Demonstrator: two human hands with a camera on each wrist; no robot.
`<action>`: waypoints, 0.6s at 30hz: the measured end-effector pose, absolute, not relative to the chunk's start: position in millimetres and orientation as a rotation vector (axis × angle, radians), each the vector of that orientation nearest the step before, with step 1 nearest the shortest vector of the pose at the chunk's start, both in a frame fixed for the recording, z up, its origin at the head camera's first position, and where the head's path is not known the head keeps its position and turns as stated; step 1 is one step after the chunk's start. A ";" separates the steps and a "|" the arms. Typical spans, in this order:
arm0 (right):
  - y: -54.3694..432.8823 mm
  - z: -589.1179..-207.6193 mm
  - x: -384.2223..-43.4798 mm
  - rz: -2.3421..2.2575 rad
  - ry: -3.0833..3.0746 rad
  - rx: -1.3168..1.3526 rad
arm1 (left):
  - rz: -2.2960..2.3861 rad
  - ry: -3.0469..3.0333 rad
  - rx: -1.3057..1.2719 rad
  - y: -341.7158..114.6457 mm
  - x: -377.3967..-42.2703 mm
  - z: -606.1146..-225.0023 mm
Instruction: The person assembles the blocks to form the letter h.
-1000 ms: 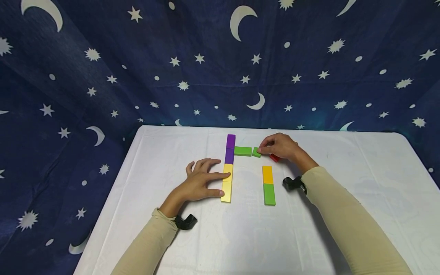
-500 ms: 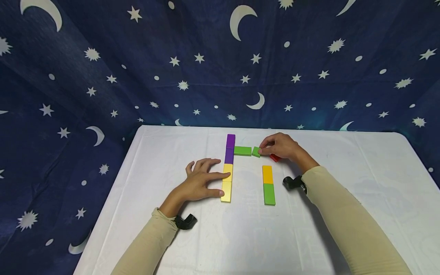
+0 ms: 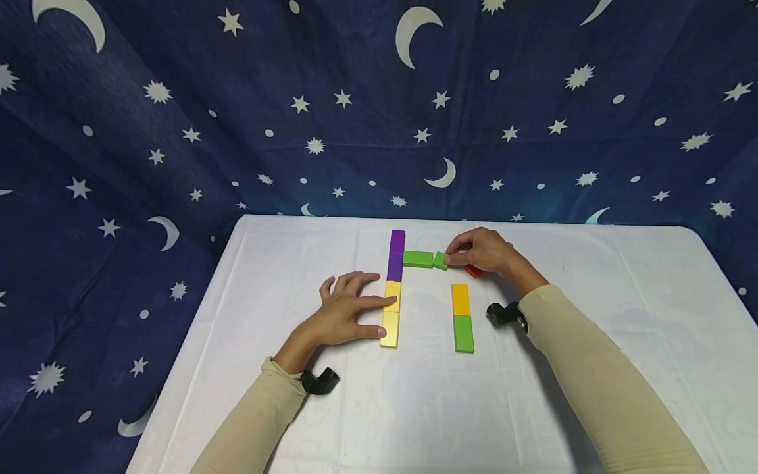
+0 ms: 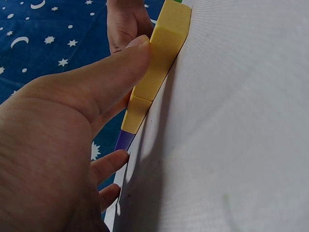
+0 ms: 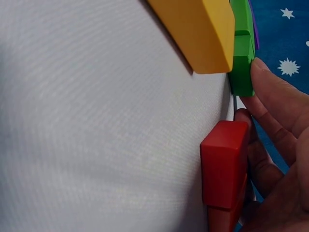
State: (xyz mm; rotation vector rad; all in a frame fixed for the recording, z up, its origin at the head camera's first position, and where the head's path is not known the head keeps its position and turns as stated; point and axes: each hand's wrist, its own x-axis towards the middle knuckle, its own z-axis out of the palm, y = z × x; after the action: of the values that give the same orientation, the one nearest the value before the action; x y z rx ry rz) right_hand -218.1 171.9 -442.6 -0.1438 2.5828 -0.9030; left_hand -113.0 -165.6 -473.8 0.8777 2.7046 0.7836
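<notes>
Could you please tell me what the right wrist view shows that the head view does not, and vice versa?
Only the right wrist view shows the join between two red blocks; the hand covers it in the head view.

Only the head view shows the left hand and two yellow blocks.

Both show the right hand, small green block, orange block and starry cloth.

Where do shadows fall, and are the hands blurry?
Head view: shadow on the white cloth-covered table beside the right beige sleeve; left hand and right hand show no obvious blur. Left wrist view: shadow along the yellow rectangular blocks. Right wrist view: shadow beside the red rectangular blocks.
</notes>
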 end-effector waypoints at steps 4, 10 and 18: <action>172.2 -441.9 -218.4 -0.896 2.581 -0.149 | 0.783 2.708 0.885 -166.0 -113.1 -473.8; 172.4 -440.8 -218.6 -0.898 2.571 -0.151 | 0.781 2.714 0.896 -166.3 -113.2 -473.2; 172.9 -440.2 -217.5 -0.903 2.573 -0.159 | 0.784 2.710 0.888 -166.1 -112.9 -472.8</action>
State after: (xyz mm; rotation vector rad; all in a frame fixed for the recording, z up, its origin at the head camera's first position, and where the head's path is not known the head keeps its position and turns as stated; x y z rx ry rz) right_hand -217.5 172.9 -440.2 -0.1586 2.5732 -0.9034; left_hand -112.9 -166.1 -472.8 0.8878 2.7103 0.7838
